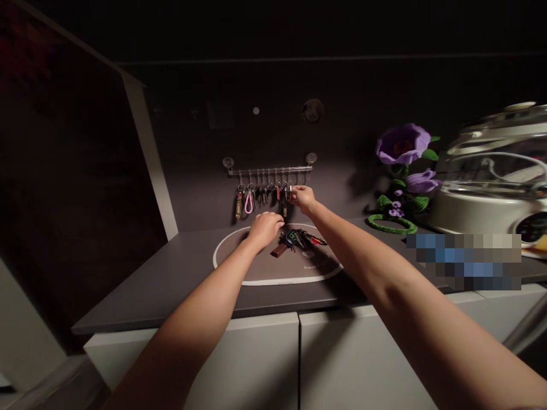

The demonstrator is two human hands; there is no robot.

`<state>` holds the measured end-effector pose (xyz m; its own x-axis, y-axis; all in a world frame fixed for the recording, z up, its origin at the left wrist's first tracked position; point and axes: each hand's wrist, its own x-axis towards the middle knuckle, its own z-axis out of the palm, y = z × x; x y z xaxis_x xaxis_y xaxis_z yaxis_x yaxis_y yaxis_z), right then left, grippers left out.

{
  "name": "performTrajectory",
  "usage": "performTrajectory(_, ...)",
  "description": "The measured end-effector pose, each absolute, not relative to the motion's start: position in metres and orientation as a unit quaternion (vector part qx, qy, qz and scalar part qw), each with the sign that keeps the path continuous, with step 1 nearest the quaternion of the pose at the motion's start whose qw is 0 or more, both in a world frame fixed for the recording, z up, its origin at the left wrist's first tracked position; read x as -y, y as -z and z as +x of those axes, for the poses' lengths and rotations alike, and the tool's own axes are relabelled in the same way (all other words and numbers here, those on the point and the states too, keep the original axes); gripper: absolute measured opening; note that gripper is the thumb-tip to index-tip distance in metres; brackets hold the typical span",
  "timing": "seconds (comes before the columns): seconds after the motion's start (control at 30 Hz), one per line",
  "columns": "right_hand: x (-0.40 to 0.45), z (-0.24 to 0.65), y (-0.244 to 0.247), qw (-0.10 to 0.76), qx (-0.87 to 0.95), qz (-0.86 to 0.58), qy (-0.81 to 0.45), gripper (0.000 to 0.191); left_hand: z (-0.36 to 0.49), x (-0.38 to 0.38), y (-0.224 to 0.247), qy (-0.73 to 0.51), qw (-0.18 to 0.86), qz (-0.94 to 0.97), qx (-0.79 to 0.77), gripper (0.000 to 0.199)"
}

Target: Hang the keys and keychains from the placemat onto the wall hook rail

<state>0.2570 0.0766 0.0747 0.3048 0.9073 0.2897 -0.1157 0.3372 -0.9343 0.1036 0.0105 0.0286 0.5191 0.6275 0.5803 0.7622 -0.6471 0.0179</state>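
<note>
A clear hook rail (270, 170) on the dark wall carries several sets of keys (264, 193). Among them hang a brown key fob (238, 205) and a pink loop strap (248, 203). At the rail's right end, my right hand (302, 198) pinches a key ring, with a small white piece at the fingertips. My left hand (265, 228) hovers over the mat, loosely bent, and nothing shows in its fingers. Just right of it, a pile of keys (299, 238) with a brown tag (280, 250) lies on the oval brown mat (256, 273).
On the right of the dark counter (171, 285) stand a purple artificial flower (404, 145) with a green ring base and a cream appliance (478, 202) with a clear lid. White cabinet fronts (256, 364) lie below. A pale upright panel (147, 154) bounds the left side.
</note>
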Motion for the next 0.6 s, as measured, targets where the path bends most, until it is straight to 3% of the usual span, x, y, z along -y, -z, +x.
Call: performTrajectory(0.6, -0.032, 0.267, -0.039, 0.648, 0.464, -0.459, -0.392, 0.012, 0.112, -0.011, -0.017, 0.289, 0.005, -0.881, 0.374, 0.033)
